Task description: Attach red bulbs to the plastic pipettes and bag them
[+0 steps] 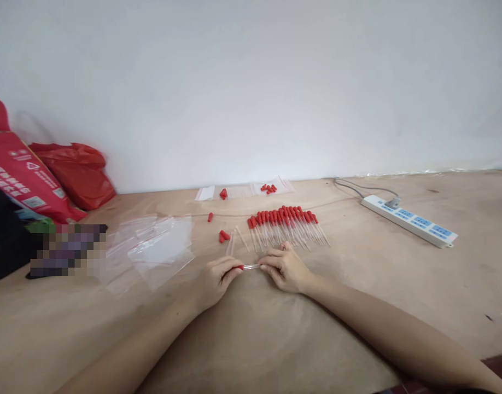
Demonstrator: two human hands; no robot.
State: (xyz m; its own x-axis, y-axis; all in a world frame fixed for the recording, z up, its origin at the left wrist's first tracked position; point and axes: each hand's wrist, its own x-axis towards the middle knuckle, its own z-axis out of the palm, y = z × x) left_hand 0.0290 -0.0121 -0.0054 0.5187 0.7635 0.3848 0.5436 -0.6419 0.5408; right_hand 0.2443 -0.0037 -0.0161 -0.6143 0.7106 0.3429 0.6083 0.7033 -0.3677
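My left hand (218, 278) pinches a red rubber bulb (240, 267), most of it hidden by the fingers. From the bulb a clear dropper tube (251, 267) runs level to my right hand (286, 268), whose thumb and fingers are closed on its other end. Beyond my right hand lies a row of finished-looking droppers (281, 216), red bulbs pointing away from me. Just past my left hand are a few bare clear tubes (231, 242) and several loose red bulbs (223, 236). One more red bulb (210, 217) lies farther back.
Clear zip bags (161, 246) lie spread at left. Near the wall, more bags (240, 191) bear tubes and red bulbs. A power strip (410, 220) with a plugged-in cable sits at right. Red bags (82, 169) and a pixelated flat item (66, 251) are at far left.
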